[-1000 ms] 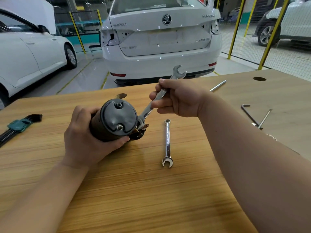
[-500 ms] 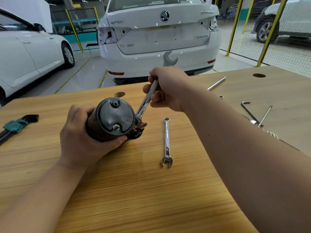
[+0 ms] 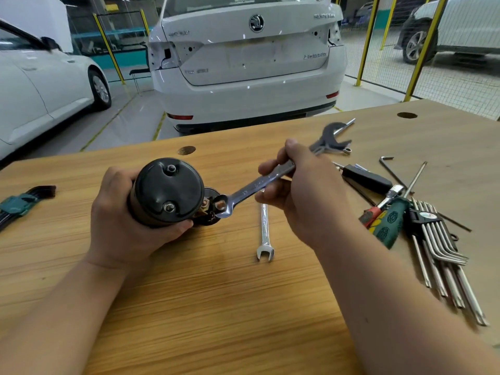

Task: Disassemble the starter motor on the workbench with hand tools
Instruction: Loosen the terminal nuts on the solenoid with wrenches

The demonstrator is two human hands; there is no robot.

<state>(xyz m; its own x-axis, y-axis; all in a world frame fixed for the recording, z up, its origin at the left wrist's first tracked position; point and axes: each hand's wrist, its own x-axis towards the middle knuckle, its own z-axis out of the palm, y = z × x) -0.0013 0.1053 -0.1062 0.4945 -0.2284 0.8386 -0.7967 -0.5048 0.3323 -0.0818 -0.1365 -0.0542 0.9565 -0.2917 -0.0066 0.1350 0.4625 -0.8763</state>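
Note:
The black starter motor (image 3: 167, 189) lies on its side on the wooden workbench (image 3: 216, 307), its round end cap with two bolts facing me. My left hand (image 3: 121, 226) grips its body from the left and below. My right hand (image 3: 305, 196) holds a silver combination wrench (image 3: 251, 190) by the shaft. The wrench's ring end sits on a copper terminal stud (image 3: 219, 204) at the motor's right side. Its open end (image 3: 331, 139) points up and right, blurred.
A second combination wrench (image 3: 265, 231) lies on the bench just right of the motor. At the right lie hex keys (image 3: 443, 253), a green-handled screwdriver (image 3: 389, 220), a black-handled tool (image 3: 365, 180) and loose L-keys (image 3: 389, 169). A green hex-key holder (image 3: 19, 204) lies at far left. Parked white cars stand beyond the bench.
My right hand has swung the wrench handle down and to the right, from steeply upright to a lower slant. The view has shifted, bringing the tools at the right into sight.

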